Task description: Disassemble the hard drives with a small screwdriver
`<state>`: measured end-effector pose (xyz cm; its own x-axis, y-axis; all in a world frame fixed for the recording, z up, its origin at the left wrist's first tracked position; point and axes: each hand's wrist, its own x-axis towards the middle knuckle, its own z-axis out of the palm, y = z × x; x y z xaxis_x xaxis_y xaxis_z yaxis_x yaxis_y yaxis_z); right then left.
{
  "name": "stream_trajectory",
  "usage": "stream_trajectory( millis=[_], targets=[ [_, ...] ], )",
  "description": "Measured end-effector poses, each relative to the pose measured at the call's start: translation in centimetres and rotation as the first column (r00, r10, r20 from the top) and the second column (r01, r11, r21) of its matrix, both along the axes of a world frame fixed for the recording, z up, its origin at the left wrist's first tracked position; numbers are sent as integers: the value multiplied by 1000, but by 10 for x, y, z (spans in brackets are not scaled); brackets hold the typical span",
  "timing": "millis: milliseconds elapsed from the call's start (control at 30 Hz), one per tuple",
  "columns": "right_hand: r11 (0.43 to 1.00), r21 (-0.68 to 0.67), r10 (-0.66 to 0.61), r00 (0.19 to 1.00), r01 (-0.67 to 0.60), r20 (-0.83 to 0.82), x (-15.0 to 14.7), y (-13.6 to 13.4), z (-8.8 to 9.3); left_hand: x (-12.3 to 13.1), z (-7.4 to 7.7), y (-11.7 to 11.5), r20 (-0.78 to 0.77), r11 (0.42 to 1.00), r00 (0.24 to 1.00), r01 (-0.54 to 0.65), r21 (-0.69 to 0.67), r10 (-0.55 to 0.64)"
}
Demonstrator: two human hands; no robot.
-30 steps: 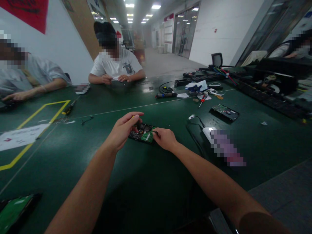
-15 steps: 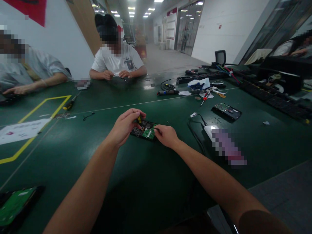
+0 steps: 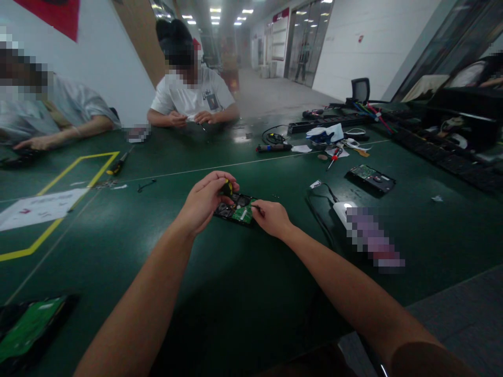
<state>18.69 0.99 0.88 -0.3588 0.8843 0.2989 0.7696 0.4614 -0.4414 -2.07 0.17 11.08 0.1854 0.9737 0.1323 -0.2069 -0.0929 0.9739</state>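
A hard drive (image 3: 241, 213) with a green circuit board lies on the table in front of me. My left hand (image 3: 206, 201) is closed around the yellow and black handle of a screwdriver (image 3: 228, 187), held over the drive's left part; its tip is hidden by my fingers. At the drive's right edge, my right hand (image 3: 272, 217) is pinched, fingertips beside the green board. A small dark thing shows at those fingertips, too small to name.
Another hard drive (image 3: 370, 179) and a white device with a cable (image 3: 341, 210) lie to the right. A red screwdriver (image 3: 334, 158) lies farther back. A green-boarded drive (image 3: 33, 327) is at the near left. Co-workers (image 3: 192, 97) sit across the green table (image 3: 236, 293).
The view has shifted slightly, so everything sits a little farther right. The screwdriver handle in my left hand has tilted a little. My right hand stays at the drive's edge.
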Motion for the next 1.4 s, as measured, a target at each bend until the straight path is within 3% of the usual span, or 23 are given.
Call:
stream_trajectory(
  millis=[400,800,1100,1400],
  targets=[
    [1000,-18,-6,1000,6,-14,-1,0,0,-5,-7,2,-221,992,971,-72,104,93],
    [1000,-4,21,1000,-21,-18,0,1,-1,-2,-6,2,-54,996,995,-85,-10,84],
    [1000,11,8,1000,-8,-8,-1,2,-1,-6,-1,3,-175,992,977,-110,64,119],
    [1000,10,2,1000,-2,8,-1,1,-1,-2,3,-2,-30,999,999,-21,-41,20]
  ],
)
